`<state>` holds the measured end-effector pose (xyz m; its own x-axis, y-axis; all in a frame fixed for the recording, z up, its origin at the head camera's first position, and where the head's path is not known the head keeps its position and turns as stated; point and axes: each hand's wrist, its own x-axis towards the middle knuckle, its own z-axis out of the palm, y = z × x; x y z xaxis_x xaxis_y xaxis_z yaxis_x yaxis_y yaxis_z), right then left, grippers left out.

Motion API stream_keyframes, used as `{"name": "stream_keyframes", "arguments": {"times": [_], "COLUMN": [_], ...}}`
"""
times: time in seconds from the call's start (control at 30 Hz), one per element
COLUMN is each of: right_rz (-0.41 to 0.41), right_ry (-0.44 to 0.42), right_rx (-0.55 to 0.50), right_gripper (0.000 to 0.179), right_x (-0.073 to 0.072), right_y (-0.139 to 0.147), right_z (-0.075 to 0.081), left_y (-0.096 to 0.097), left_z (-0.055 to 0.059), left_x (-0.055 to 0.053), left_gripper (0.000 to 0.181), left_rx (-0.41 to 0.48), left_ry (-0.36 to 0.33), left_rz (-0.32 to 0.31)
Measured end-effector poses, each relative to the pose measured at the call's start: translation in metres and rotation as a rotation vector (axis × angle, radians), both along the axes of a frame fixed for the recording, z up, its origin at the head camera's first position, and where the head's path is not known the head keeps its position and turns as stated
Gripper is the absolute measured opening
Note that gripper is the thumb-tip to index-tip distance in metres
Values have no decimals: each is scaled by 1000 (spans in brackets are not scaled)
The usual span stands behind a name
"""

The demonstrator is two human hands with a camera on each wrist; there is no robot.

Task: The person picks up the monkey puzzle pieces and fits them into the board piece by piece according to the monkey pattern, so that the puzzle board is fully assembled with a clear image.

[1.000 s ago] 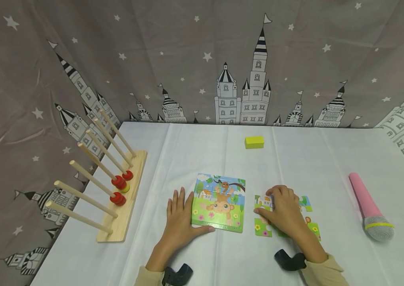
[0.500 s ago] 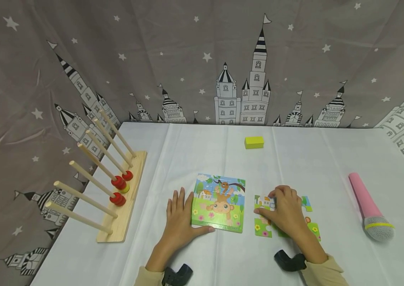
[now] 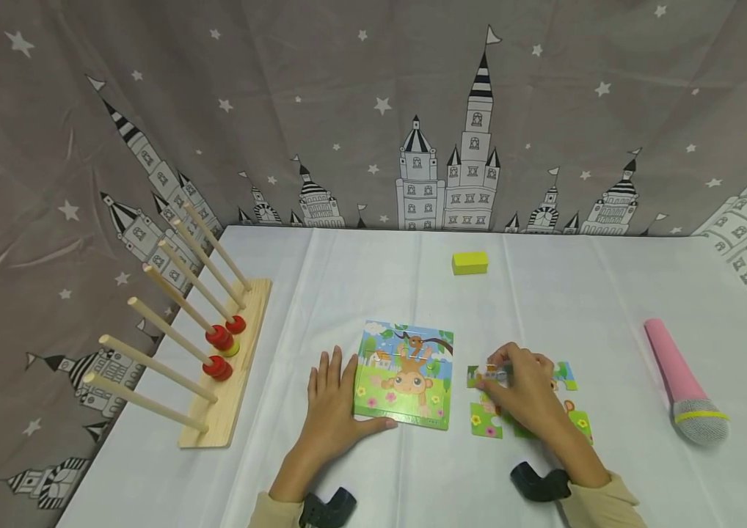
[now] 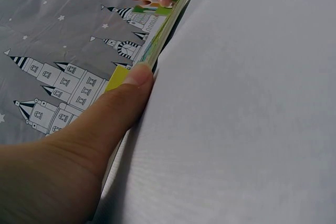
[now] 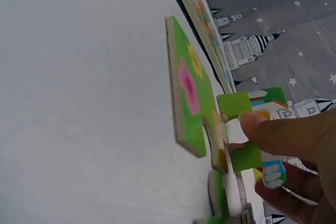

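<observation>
A square jigsaw board (image 3: 403, 381) with a monkey picture lies at the middle of the table. My left hand (image 3: 334, 411) rests flat at its left side, fingers straight, the thumb along its near edge. To the right of the board, my right hand (image 3: 528, 392) pinches a jigsaw piece (image 5: 236, 104) between thumb and fingers. In the right wrist view that piece is tilted up, green with a bit of house and sky. Loose pieces lie under and around this hand, among them a flowered green piece (image 3: 484, 422); the hand hides some of them.
A wooden peg rack (image 3: 253, 323) with red and yellow rings stands at the left. A yellow block (image 3: 469, 263) lies toward the back. On the right is a pink toy microphone (image 3: 680, 374). Black wrist mounts (image 3: 538, 482) sit on both arms.
My right hand has raised the jigsaw piece off the table and tilted it, moving it slightly left. The left hand and the board have stayed put.
</observation>
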<state>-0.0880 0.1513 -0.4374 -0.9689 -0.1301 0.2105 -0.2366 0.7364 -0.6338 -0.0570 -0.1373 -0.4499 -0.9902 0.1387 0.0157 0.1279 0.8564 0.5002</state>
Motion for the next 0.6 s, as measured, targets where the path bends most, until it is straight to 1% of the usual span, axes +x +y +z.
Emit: {"name": "stream_keyframes", "arguments": {"times": [0.13, 0.33, 0.43, 0.6], "right_rz": [39, 65, 81, 81], "right_ry": [8, 13, 9, -17], "right_rx": [-40, -69, -87, -136], "right_gripper": [28, 23, 22, 23], "right_x": [0, 1, 2, 2], "right_y": [2, 2, 1, -2], "right_z": [1, 3, 4, 7], "left_y": [0, 0, 0, 0], "left_z": [0, 1, 2, 1], "left_x": [0, 0, 0, 0], "left_gripper": [115, 114, 115, 115], "left_rx": [-3, 1, 2, -3], "left_ry": [-2, -3, -6, -5], "left_rz": [2, 3, 3, 4]}}
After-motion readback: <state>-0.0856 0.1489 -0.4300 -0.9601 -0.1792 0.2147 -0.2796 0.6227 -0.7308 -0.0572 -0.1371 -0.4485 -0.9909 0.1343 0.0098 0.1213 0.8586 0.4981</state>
